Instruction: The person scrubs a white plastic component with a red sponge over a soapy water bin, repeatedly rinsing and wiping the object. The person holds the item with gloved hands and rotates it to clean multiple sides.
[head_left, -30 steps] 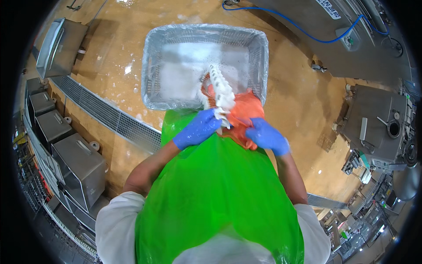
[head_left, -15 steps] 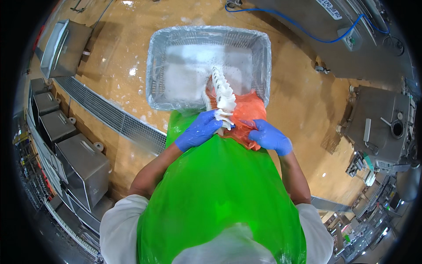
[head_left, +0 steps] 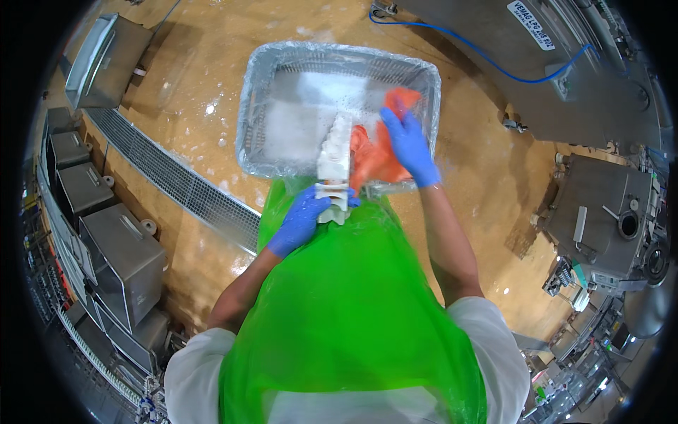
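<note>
My left hand (head_left: 302, 220), in a blue glove, is closed around the near end of a long white segmented plastic piece (head_left: 335, 152). The piece slants away from me, its far end over the soapy water. In my right hand (head_left: 411, 147), also blue-gloved, is an orange-red cloth (head_left: 381, 161). Part of the cloth sticks up past the fingers, and the rest hangs down beside the white piece. Beyond both hands stands a grey crate (head_left: 252, 92) lined with clear plastic and holding foamy water. Motion blurs the cloth and right hand a little.
Wet tan floor (head_left: 487, 240) surrounds the crate. A metal drain grate (head_left: 162, 166) runs along the left, near several steel carts (head_left: 126, 254). At upper right is a large steel machine (head_left: 494, 49) with a blue hose (head_left: 466, 37); another steel unit (head_left: 600, 205) stands at right.
My right hand has moved forward and up over the crate, drawing the cloth away from the white piece. That piece has turned more upright and shifted left with my left hand.
</note>
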Demonstrator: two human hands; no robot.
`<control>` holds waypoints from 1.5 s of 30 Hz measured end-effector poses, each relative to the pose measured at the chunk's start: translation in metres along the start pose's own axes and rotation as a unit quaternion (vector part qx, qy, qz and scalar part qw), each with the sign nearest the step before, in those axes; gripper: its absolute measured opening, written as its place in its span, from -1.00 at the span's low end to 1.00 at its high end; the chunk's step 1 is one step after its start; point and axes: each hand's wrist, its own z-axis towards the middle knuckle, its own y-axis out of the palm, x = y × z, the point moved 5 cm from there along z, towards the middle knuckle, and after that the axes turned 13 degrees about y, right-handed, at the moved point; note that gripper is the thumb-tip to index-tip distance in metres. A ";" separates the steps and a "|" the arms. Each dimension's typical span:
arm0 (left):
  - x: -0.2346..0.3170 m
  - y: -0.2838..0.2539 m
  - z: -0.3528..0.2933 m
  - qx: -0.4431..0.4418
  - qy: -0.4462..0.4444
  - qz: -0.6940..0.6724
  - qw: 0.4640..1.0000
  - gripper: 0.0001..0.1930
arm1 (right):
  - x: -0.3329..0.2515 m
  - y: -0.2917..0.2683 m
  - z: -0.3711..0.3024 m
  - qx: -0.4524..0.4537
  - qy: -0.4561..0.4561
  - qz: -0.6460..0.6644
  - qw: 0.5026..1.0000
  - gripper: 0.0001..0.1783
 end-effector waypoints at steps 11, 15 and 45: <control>0.045 -0.094 -0.071 0.277 0.085 0.428 0.856 -0.51 | 0.139 0.023 0.103 -0.097 -0.021 -0.490 0.866 -0.44; 0.052 -0.098 -0.089 0.353 0.144 0.082 0.921 -0.54 | 0.234 0.078 0.096 -0.213 0.096 -0.593 0.770 -0.20; 0.000 0.031 0.056 -0.103 -0.022 0.262 0.959 -0.70 | -0.024 -0.014 -0.128 -0.196 0.002 -0.140 0.971 -0.58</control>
